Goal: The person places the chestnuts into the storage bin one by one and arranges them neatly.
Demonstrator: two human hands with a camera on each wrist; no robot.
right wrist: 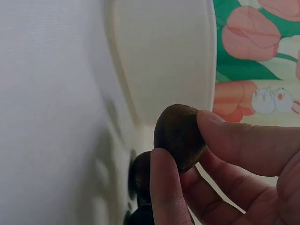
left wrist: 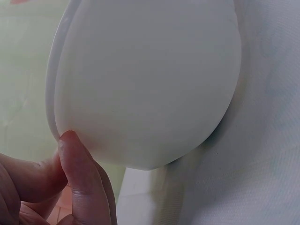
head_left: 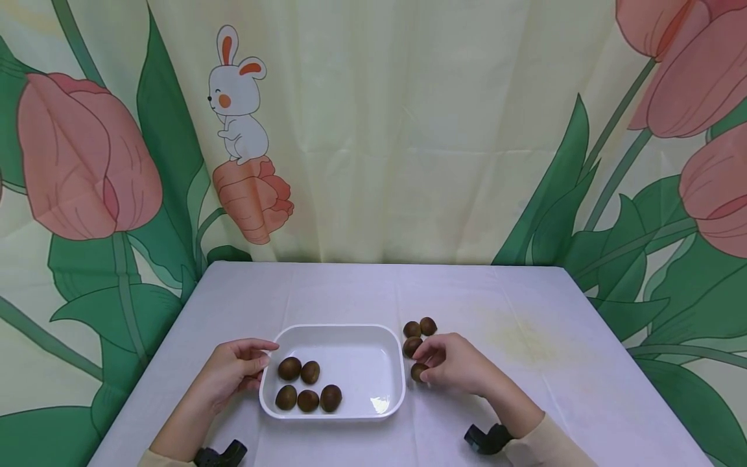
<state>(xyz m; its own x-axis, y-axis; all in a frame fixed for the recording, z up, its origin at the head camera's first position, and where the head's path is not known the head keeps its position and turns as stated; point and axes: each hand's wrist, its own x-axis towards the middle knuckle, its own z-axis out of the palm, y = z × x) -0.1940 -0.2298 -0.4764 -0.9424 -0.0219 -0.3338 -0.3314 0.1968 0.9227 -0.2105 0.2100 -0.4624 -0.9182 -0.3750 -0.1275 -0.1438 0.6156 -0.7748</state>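
Note:
A white tray (head_left: 364,363) with rounded corners sits on the table, several brown chestnuts (head_left: 308,401) lying in its left half. At the tray's left edge, my left hand (head_left: 236,370) holds the rim between thumb and fingers; the left wrist view shows the fingertips (left wrist: 70,145) right at the tray wall. Just right of the tray, my right hand (head_left: 461,364) pinches a chestnut (right wrist: 179,136) between thumb and fingers. More loose chestnuts (head_left: 412,329) lie close beyond that hand, one partly hidden by its fingers.
White cloth covers the table (head_left: 513,311). Behind it hangs a curtain (head_left: 397,130) printed with tulips and a rabbit on a carrot. Black wrist devices (head_left: 489,439) sit on both forearms near the front.

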